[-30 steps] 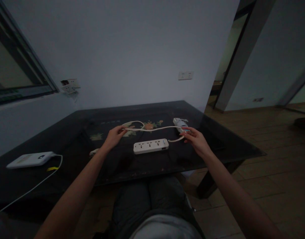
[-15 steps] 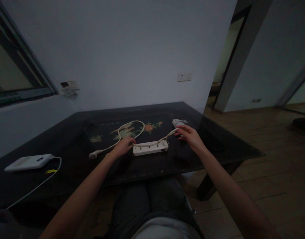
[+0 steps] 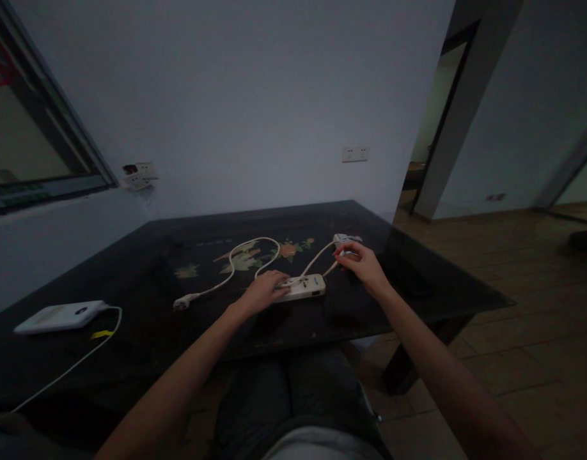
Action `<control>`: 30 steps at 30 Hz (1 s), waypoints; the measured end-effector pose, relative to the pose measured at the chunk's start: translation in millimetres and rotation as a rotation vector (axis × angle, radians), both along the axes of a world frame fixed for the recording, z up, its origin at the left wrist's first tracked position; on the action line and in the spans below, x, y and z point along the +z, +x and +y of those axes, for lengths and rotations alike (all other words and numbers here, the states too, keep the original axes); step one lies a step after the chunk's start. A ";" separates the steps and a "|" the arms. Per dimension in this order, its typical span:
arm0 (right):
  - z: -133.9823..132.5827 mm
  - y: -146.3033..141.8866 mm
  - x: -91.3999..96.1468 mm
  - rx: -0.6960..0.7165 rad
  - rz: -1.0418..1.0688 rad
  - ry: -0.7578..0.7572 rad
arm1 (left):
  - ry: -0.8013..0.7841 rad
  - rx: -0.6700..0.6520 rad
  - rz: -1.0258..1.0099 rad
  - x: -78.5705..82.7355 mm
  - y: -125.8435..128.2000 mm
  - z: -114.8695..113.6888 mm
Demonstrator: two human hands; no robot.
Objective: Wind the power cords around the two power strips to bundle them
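Observation:
On the dark table lies a white power strip (image 3: 310, 287), its left part covered by my left hand (image 3: 266, 289). That hand's fingers are closed over the pale power cord (image 3: 316, 257), pressing it onto the strip's top. My right hand (image 3: 363, 265) pinches the same cord beyond the strip's right end, where it bends back in a loop. Behind the right fingers sits a white plug or adapter (image 3: 340, 239), partly hidden. Leftward the cord makes a wide curve and ends in a plug (image 3: 181, 303) lying on the tabletop.
A white power bank (image 3: 61, 317) with a cable lies at the table's left, a yellow tag (image 3: 102, 334) beside it. The black table (image 3: 370, 313) has a painted flower pattern and stands against a wall with a socket (image 3: 355, 154).
My left hand has slid right along the cord, from the strip's left end onto its top. Right of the strip, the cord now rises in a wider loop towards my right hand.

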State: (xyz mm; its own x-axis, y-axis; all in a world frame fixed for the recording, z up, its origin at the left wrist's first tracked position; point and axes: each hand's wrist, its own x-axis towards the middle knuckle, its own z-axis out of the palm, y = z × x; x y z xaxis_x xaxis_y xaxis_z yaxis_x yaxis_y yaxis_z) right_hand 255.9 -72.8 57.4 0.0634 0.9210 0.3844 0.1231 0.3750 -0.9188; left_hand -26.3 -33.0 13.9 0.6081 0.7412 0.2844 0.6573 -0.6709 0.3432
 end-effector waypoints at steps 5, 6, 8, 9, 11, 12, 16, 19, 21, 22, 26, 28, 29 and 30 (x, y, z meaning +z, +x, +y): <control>-5.2 2.4 4.8 0.065 -0.042 0.046 | 0.000 0.056 -0.027 -9.1 17.6 0.8; -5.6 4.7 4.6 0.079 -0.034 0.056 | 0.005 0.062 -0.034 -8.4 16.4 2.4; -5.7 11.9 2.2 0.085 -0.018 0.056 | 0.018 0.075 -0.047 -3.9 10.2 5.6; -5.7 16.6 0.2 0.081 -0.017 0.047 | 0.024 0.083 -0.053 -0.2 5.4 7.0; -6.6 27.0 -4.8 0.072 -0.044 0.022 | 0.033 0.091 -0.060 9.3 -6.8 8.8; -7.7 32.0 -7.3 0.070 -0.071 0.012 | 0.033 0.086 -0.059 14.7 -13.8 9.0; -18.1 44.8 -13.6 0.079 -0.190 0.022 | 0.004 0.005 -0.002 33.1 -44.1 2.1; -30.4 46.4 -16.1 0.125 -0.320 0.059 | 0.016 -0.070 0.076 35.3 -64.7 -11.8; -39.0 46.2 -21.6 0.137 -0.454 0.083 | 0.045 -0.096 0.112 29.0 -75.5 -23.3; -43.2 46.2 -26.5 0.135 -0.516 0.095 | 0.063 -0.102 0.130 23.7 -79.9 -28.9; -58.2 47.0 -59.7 0.133 -0.658 0.172 | 0.118 -0.075 0.190 -3.7 -90.4 -46.3; -64.1 47.4 -78.7 0.148 -0.699 0.218 | 0.106 -0.061 0.204 -15.6 -92.5 -50.8; -66.4 47.5 -86.8 0.148 -0.718 0.235 | 0.092 -0.057 0.210 -19.9 -93.1 -52.1; -68.4 47.6 -93.4 0.141 -0.737 0.247 | 0.074 -0.056 0.214 -23.1 -93.5 -52.9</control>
State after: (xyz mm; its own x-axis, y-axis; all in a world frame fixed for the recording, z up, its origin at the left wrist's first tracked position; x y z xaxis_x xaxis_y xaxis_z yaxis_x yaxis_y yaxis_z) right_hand 303.5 -141.1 -36.1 -0.3983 0.7838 0.4765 0.6042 0.6150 -0.5066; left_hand -119.9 -85.9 -9.2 0.7002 0.6864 0.1963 0.6708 -0.7267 0.1483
